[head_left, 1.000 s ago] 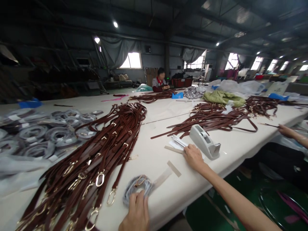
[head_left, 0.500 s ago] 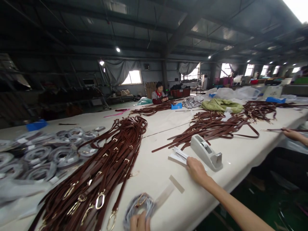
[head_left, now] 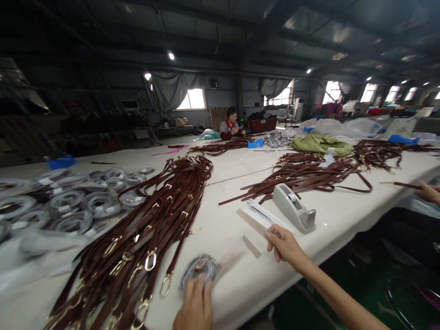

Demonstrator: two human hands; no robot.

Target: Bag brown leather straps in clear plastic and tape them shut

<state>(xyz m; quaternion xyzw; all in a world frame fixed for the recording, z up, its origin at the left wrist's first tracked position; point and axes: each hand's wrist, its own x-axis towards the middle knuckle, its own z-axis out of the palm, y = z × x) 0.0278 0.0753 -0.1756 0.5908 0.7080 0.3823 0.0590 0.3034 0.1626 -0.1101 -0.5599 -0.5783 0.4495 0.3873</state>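
Note:
At the table's near side my left hand (head_left: 195,300) is closed on a coiled strap (head_left: 198,270) in greyish clear wrapping, a gold ring showing on its top. My right hand (head_left: 285,247) is farther right, its thumb and fingers pinched on the end of a flat pale strip (head_left: 250,221). That strip lies along white paper slips (head_left: 259,211), beside a grey tape dispenser (head_left: 294,208). Between my hands a short greyish strip (head_left: 251,246) rests on the table. A blurred translucent band reaches from the coil towards it.
Brown leather straps (head_left: 172,201) with gold buckles and clasps are heaped left of centre. Wrapped coils (head_left: 99,204) crowd the left. More straps (head_left: 309,174) lie beyond the dispenser, near green cloth (head_left: 321,144). A co-worker (head_left: 232,126) sits across; another person's hand (head_left: 429,191) holds a strap at right.
My right hand has come off the white slips, its fingers now pinching a pale strip's end. My left hand stays at the coil, and more of it shows. The view has shifted slightly.

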